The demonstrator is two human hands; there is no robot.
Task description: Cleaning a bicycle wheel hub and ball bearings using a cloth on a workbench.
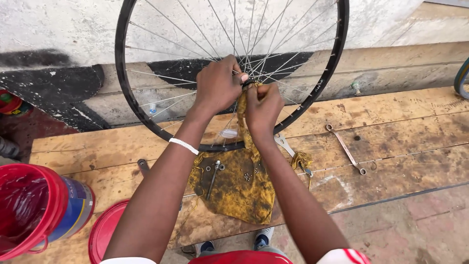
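Bicycle wheel [128,93], bare rim with spokes and no tyre, stands upright at upper centre of the frame, its lower edge resting on the plank workbench [400,122].

Both hands meet at the hub, centre of frame. Left hand [217,84] is closed around the hub area, fingers curled. Right hand [263,108] is closed on a strip of yellow rag [241,105] pulled up to the hub.

Progress, as judged: the hub appears stripped. An axle rod [213,179], washers and small ball bearings [247,176] lie on a stained yellow cloth [244,195] at lower centre. Cleaning of the hub looks to be in hand; refitting of the laid-out parts is not done.

A flat spanner [345,148] lies right of centre; a second spanner [285,144] lies just beside the right wrist. A red-rimmed bucket [34,210] sits lower left.

Not determinable: the hub itself, covered by the hands; the wheel's top, cut off by the frame; the contents of the bucket.
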